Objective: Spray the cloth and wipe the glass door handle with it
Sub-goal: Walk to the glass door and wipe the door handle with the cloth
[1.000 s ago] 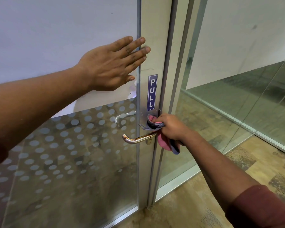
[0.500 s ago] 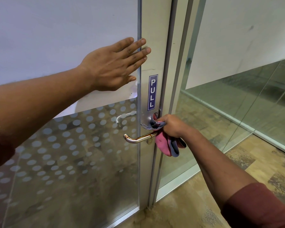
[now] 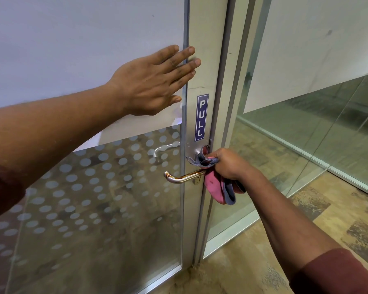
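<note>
The left hand [image 3: 151, 81] lies flat against the glass door [image 3: 83, 49], fingers [image 3: 179, 60] straight and spread, their tips reaching onto the metal door frame [image 3: 206, 39]; the right hand [image 3: 227, 164] is curled into a fist around the cloth [image 3: 219, 187], gripping it; the cloth, pink and blue-grey, is bunched against the base of the door handle [image 3: 183, 178], just below the blue PULL sign [image 3: 201, 117]; one end of the cloth hangs beneath the fist; the handle, a metal lever with rust-coloured marks, projects to the left across the frame edge; a second lever [image 3: 164, 148] shows through the dotted glass; both forearms end in dark red sleeves [image 3: 338, 272].
</note>
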### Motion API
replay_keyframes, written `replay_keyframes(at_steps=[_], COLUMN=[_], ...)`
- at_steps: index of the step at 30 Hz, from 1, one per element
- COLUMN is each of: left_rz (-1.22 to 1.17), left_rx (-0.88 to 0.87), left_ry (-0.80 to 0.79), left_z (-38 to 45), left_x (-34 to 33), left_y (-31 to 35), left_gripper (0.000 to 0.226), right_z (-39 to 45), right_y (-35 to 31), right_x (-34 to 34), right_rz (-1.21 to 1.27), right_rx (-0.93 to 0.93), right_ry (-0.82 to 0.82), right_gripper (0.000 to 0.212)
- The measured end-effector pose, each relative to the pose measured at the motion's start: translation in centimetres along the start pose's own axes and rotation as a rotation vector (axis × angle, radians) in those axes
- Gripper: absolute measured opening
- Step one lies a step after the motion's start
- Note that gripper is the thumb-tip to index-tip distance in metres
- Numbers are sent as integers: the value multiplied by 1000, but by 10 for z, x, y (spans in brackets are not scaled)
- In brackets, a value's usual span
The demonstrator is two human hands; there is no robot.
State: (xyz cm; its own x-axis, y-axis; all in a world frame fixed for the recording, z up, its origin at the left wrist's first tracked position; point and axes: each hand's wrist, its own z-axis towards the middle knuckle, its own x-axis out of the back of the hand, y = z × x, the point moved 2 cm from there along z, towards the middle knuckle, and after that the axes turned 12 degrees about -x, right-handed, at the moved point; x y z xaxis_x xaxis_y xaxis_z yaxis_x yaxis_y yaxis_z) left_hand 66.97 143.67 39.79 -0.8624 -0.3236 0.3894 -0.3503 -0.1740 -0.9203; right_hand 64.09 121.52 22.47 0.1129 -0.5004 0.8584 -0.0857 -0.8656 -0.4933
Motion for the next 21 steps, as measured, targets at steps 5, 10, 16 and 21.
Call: replay_keyframes(at_steps=[5, 10, 16, 21], left_rz=[-1, 1, 0, -2], left_rx=[-3, -4, -1, -4], left_ry=[1, 7, -5, 5], left_z=[-1, -1, -2, -2], left_x=[0, 0, 1, -1], left_y=[-1, 0, 0, 0], left_gripper=[72, 73, 75, 74], right_z=[-9, -19, -26, -32], right_y=[2, -1, -5, -8], right_x=[-7, -15, -27, -34], right_rz=[-5, 3, -42, -66], right_rx=[-49, -51, -70, -87], right_ry=[45, 112, 211, 271], right_gripper=[41, 37, 29, 22])
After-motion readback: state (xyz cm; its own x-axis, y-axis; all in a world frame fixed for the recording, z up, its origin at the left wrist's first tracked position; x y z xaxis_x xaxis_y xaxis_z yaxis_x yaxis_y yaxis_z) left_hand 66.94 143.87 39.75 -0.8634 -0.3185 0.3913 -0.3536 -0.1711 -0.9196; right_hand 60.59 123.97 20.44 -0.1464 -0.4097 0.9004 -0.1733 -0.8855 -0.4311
